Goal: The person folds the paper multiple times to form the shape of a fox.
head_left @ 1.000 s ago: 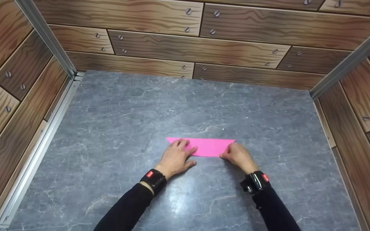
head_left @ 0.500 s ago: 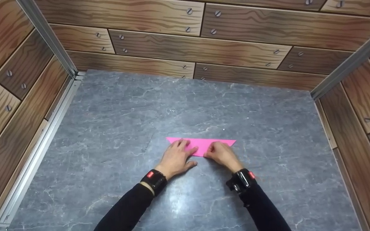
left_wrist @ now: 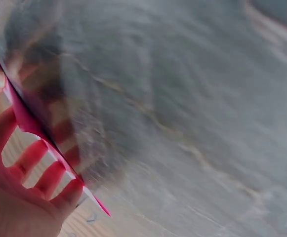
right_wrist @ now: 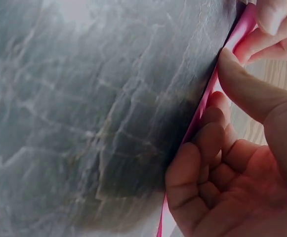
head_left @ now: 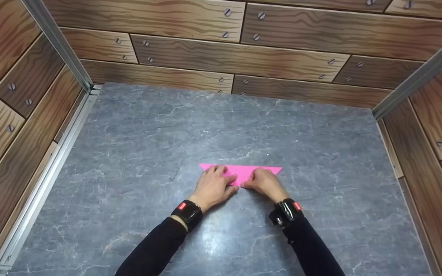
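Observation:
A folded sheet of pink paper (head_left: 240, 173) lies flat in front of me, its far edge longer than its near one. My left hand (head_left: 211, 186) rests on the left part with fingers spread, thumb tip by the near edge. In the left wrist view those fingers (left_wrist: 47, 180) lie along the pink paper (left_wrist: 27, 116). My right hand (head_left: 265, 182) is over the right part, close beside the left thumb. The right wrist view shows its thumb (right_wrist: 242, 84) extended to the paper's edge (right_wrist: 200, 108), while the other fingers (right_wrist: 183, 170) are curled against it.
The paper lies on a grey marbled tabletop (head_left: 159, 126). Wood-patterned panels (head_left: 190, 50) stand at the back and both sides, with metal rails (head_left: 58, 46) at the corners. A wristband (head_left: 187, 215) sits on each wrist.
My right hand has slid left along the paper's near edge, from the right end to near the middle. My left thumb has shifted up to that edge; the paper stays in place.

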### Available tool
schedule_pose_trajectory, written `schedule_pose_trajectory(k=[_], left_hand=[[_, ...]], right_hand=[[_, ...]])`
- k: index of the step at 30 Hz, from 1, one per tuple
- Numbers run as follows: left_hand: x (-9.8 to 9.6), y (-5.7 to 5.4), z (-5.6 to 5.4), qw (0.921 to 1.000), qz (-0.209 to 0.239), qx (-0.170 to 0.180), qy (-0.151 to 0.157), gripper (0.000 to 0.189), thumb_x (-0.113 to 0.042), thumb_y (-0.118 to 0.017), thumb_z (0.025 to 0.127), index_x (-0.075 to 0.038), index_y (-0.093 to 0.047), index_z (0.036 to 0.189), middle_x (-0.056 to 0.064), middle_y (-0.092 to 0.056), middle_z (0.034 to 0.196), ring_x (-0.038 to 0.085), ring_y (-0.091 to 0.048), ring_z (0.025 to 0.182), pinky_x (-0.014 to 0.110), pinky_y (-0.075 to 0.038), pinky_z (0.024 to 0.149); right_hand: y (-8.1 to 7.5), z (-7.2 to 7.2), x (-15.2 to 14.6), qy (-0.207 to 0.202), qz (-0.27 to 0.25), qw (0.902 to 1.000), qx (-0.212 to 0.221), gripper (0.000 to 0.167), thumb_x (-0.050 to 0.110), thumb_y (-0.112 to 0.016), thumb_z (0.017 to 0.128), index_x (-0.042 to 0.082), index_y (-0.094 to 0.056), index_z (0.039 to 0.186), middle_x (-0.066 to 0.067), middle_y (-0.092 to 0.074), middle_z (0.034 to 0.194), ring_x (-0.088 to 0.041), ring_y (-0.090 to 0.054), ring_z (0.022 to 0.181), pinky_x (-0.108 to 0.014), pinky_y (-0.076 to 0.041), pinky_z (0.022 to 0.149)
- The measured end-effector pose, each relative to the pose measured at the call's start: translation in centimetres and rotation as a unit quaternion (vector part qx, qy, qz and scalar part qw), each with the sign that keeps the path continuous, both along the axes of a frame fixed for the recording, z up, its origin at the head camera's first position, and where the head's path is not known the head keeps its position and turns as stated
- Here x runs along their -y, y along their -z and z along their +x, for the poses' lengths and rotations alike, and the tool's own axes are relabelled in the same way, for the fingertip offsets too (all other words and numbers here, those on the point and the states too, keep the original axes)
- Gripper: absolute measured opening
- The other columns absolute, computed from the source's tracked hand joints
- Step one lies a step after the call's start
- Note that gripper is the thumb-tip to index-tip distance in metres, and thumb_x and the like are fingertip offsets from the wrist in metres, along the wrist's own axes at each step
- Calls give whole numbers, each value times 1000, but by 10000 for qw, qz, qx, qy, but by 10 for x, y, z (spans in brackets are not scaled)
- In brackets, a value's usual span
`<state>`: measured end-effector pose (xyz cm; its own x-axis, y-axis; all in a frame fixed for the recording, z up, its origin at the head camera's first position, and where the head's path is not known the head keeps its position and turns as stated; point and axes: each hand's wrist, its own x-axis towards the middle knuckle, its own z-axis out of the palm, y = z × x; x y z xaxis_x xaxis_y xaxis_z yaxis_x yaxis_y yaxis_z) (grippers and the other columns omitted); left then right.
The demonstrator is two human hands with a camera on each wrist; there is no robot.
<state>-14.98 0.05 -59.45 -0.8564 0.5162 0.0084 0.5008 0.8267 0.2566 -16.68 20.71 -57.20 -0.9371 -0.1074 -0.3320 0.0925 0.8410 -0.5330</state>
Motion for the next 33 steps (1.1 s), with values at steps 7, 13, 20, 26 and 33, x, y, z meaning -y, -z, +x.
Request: schedule_pose_trajectory(k=[7,13,20,26,33], left_hand=[[-12,9,2,9949,652,-480,-604,25,-40,-63,102,-23,-77,113,11,-63,125,35,-54,122,60,-37,109],[-20,15,1,9903,972,-437,-892,17,-35,-70,95,-20,-73,103,11,-58,120,32,-51,119,55,-37,107],[-22,16,0,9884,1107,-395,-962,22,-35,-78,90,-20,-71,104,11,-54,121,32,-49,121,52,-36,107],[-21,14,-1,9898,1024,-81,-988,23,-34,-76,92,-21,-70,110,11,-54,126,32,-47,126,53,-32,114],[-16,13,-1,9900,1151,47,-809,22,-28,-74,94,-21,-72,115,11,-56,130,29,-48,127,52,-32,116]], right_hand=[[-2,-2,4,116,-40,9996,272,35,32,-87,83,10,-62,73,0,-58,68,-13,-49,58,-24,-39,55],[-1,-2,5,167,-13,9988,462,37,33,-86,84,11,-60,70,2,-55,64,-12,-47,56,-24,-38,53],[-1,-2,4,104,22,9994,328,33,29,-86,83,11,-62,70,1,-57,65,-13,-49,58,-24,-38,55],[-2,-2,4,148,-74,9993,325,31,26,-86,83,9,-62,73,-1,-59,68,-13,-49,59,-24,-39,54],[-3,-1,3,149,-86,9993,319,31,25,-86,83,10,-61,72,0,-58,67,-13,-49,58,-24,-39,55]])
